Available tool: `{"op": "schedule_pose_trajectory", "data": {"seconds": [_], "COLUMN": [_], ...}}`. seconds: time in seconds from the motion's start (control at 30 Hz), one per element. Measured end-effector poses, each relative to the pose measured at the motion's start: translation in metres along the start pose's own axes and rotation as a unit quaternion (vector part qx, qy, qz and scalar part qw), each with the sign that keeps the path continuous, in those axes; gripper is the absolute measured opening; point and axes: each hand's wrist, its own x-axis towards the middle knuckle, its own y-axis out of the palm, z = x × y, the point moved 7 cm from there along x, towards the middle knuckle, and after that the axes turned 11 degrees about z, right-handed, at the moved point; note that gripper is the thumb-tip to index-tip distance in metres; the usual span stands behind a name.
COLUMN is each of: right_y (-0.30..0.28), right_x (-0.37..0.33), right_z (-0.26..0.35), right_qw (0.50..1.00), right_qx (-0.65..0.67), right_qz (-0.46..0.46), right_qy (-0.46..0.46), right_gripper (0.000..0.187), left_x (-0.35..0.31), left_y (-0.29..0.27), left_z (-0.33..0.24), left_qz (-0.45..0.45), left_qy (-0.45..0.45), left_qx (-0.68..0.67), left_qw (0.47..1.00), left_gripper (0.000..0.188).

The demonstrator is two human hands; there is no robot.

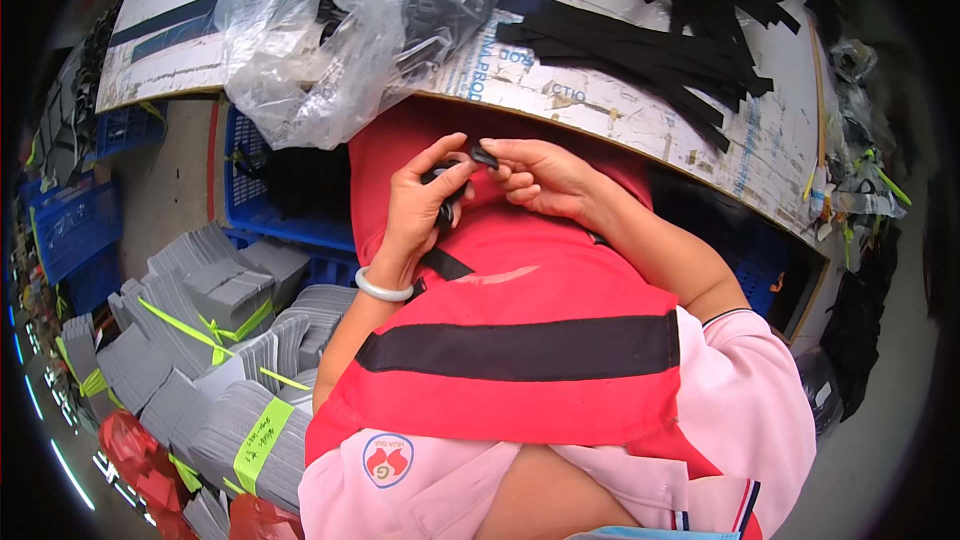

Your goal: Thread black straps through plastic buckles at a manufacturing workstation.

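Both my hands meet over my red apron [560, 290], just in front of the table's near edge. My left hand [418, 202], with a pale bangle [384, 285] on its wrist, is closed around a small black item [444, 215]; the fingers cover much of it. Between thumb and forefinger, my right hand [548, 178] pinches a small dark piece [484, 157], its other fingers curled. Whether the two black things are joined cannot be seen, and their kind is unclear.
Ahead is a worn white table [590, 105] bearing a clear plastic bag [310, 60] and long black strips [620, 48]. Beside me on the left are a blue crate [245, 180] and stacked grey pads [210, 420] with yellow-green ties. More plastic bags [862, 130] hang at the right.
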Motion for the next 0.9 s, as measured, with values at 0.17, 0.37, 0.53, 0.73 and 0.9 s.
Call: {"op": "schedule_pose_trajectory", "data": {"seconds": [0.17,0.37,0.53,0.73,0.9], "right_y": [0.005,0.047,0.035,0.036,0.033], "right_x": [-0.005,-0.056,-0.052,-0.049,-0.044], "right_z": [0.0,0.119,0.166,0.169,0.173], "right_qw": [0.994,0.458,0.216,0.27,0.335], "right_qx": [-0.102,-0.765,-0.835,-0.85,-0.847], "right_qz": [-0.046,-0.29,-0.341,-0.319,-0.305], "right_qy": [-0.014,-0.346,-0.374,-0.321,-0.278], "right_gripper": [0.02,0.015,0.018,0.018,0.022], "left_x": [0.008,0.013,0.016,0.014,0.015], "left_y": [0.009,-0.005,0.001,0.0,0.0], "left_z": [-0.02,-0.003,-0.011,-0.027,-0.027], "left_qz": [0.002,-0.017,-0.055,-0.08,-0.078], "left_qy": [0.073,-0.045,-0.038,0.005,0.006], "left_qx": [0.267,0.074,0.095,0.128,0.102], "left_qw": [0.961,0.996,0.993,0.989,0.992], "left_gripper": [0.019,0.019,0.018,0.018,0.019]}}
